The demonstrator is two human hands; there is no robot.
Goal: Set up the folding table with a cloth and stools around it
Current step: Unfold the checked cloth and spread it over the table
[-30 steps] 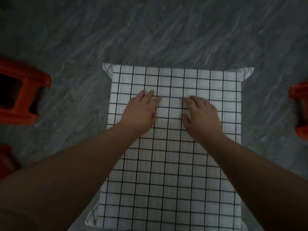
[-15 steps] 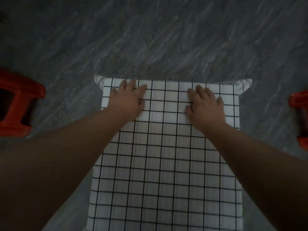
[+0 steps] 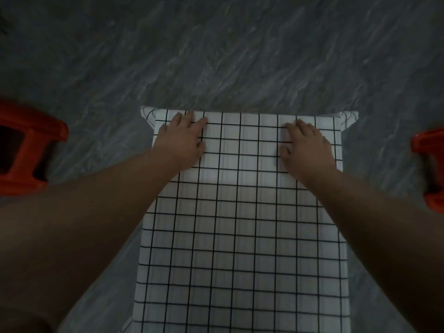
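Observation:
A white cloth [image 3: 242,227] with a black grid covers the folding table and hides its top; its corners hang over the far edge. My left hand [image 3: 182,140] lies flat, palm down, on the cloth near the far left corner. My right hand [image 3: 307,147] lies flat on the cloth near the far right corner. Both hands hold nothing, fingers slightly spread. A red plastic stool [image 3: 28,150] stands on the floor left of the table. Another red stool [image 3: 430,164] shows at the right frame edge.
Dark grey marbled floor [image 3: 228,56] surrounds the table on all sides. My forearms stretch over the near half of the cloth.
Both hands slid from the middle of the cloth toward the far edge and spread apart toward the corners. The view shifted slightly; the stools stay in place.

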